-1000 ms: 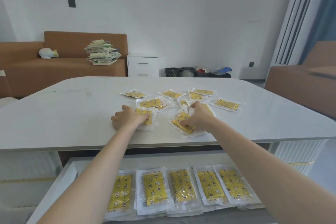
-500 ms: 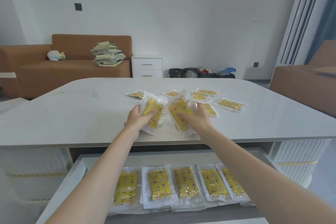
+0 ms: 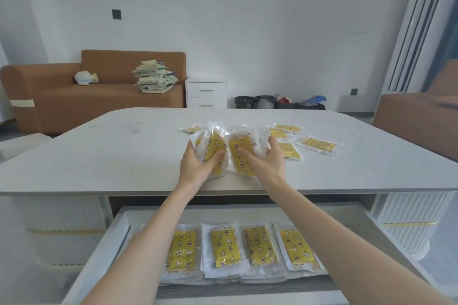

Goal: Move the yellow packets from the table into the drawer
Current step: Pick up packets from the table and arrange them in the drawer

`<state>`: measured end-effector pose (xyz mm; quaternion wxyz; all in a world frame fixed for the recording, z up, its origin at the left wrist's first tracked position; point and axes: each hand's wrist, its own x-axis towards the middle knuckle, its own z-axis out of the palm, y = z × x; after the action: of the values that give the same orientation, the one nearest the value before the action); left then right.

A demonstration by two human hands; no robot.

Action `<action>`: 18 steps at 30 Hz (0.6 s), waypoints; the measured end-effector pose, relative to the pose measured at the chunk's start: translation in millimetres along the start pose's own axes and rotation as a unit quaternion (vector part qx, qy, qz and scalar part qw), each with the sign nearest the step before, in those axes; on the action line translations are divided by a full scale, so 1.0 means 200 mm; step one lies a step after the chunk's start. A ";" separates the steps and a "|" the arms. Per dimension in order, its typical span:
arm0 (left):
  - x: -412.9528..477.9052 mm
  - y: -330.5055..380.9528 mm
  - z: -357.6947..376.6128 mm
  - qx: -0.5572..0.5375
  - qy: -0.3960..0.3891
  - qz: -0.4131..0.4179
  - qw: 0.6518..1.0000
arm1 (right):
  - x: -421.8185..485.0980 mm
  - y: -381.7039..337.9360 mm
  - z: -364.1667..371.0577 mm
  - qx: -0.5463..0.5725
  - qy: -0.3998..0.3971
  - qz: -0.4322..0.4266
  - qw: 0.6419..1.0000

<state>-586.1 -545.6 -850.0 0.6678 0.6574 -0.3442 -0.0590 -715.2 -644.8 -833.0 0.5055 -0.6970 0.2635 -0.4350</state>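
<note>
- Centrally, the left hand (image 3: 198,166) curls its fingers (image 3: 188,153) round a bunch of yellow packets (image 3: 213,147), held tilted over the surface (image 3: 99,156) near its front edge.
- The right hand (image 3: 266,164) grips a second bunch (image 3: 244,146), touching the first.
- Loose packets (image 3: 318,144) lie far right.
- Below, the drawer (image 3: 119,225) stands open, with a row of packets (image 3: 225,247) at its near end.

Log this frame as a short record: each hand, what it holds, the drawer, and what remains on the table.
left hand: grips left bunch of yellow packets, over table
right hand: grips right bunch
drawer: open; drawer packets flat in a row
loose packets: several, lying beyond the hands
task: unfinished
</note>
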 end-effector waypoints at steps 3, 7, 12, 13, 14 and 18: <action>-0.01 0.01 0.00 0.016 -0.027 0.002 1.000 | 0.01 0.01 -0.02 -0.091 -0.031 -0.009 0.995; -0.01 0.02 0.01 0.020 -0.027 -0.006 0.999 | 0.01 0.03 -0.05 -0.115 -0.052 0.034 0.991; -0.03 0.06 0.00 -0.060 0.021 -0.048 0.997 | 0.02 0.00 -0.06 -0.041 -0.031 0.033 0.998; -0.04 0.07 -0.01 -0.074 0.027 -0.055 0.995 | 0.02 -0.01 -0.06 -0.039 -0.027 0.026 0.999; -0.05 0.09 -0.01 -0.090 0.031 -0.061 0.994 | 0.02 -0.02 -0.06 -0.037 -0.026 0.025 0.999; -0.11 0.15 -0.06 -0.103 0.026 -0.071 0.992 | -0.01 -0.08 -0.07 -0.038 -0.038 0.018 0.998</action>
<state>-607.8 -520.5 -828.8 0.7350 0.6088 -0.2715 -0.1240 -729.9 -644.4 -817.0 0.4957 -0.7271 0.2727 -0.3889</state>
